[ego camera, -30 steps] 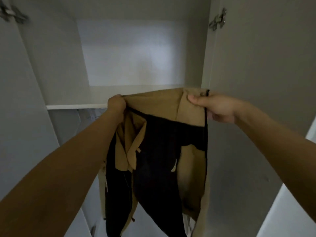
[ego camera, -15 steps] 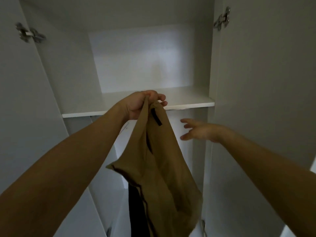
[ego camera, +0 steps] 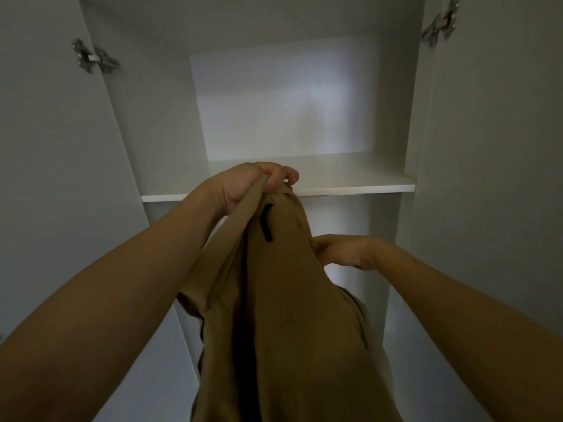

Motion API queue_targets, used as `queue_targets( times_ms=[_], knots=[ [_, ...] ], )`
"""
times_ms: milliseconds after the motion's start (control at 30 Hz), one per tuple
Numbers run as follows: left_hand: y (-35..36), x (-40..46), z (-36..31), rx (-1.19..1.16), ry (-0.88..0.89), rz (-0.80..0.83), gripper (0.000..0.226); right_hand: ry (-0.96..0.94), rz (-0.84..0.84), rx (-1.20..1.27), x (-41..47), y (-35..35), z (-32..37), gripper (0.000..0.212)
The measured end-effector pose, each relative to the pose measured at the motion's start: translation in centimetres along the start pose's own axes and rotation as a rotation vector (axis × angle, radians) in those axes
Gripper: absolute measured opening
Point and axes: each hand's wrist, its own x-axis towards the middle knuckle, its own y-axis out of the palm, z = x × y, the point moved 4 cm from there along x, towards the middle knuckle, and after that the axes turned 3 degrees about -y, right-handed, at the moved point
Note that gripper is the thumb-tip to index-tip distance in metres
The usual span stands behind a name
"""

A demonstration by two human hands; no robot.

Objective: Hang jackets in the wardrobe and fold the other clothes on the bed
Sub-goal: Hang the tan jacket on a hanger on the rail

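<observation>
hanging bunched tan jacket [ego camera: 292, 315], gripped by left hand [ego camera: 243, 190]; right hand's [ego camera: 344, 251] grip unclear.

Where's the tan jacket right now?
In the head view the tan jacket hangs at centre in front of the open wardrobe, gripped at its top by the left hand just below the white shelf, with the right hand touching its right side.

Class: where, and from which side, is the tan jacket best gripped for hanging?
Grip the bunched collar of the tan fabric jacket from above, as the left hand does. The rest drapes straight down, and its black loop sits just below.
</observation>
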Motion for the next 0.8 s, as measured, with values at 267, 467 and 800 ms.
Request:
queue_targets(
  times_ms=[267, 467, 800],
  knots=[
    [-4.1, -3.2, 5.0, 0.615, -0.385, -0.324, 0.042, -0.182, -0.47, 0.078, -1.7, -4.1, 0.9, 0.023],
    [-2.2, -3.0, 4.9, 0.284, -0.034, -0.502, 0.027, -0.111, -0.323, 0.117, -3.1, -5.7, 3.8, 0.018],
    [-1.1, -1.7, 2.4, 1.253, 0.149, -0.534, 0.045, 0.143, -0.317, 0.227, -5.4, -6.4, -1.0, 0.068]
  ],
)
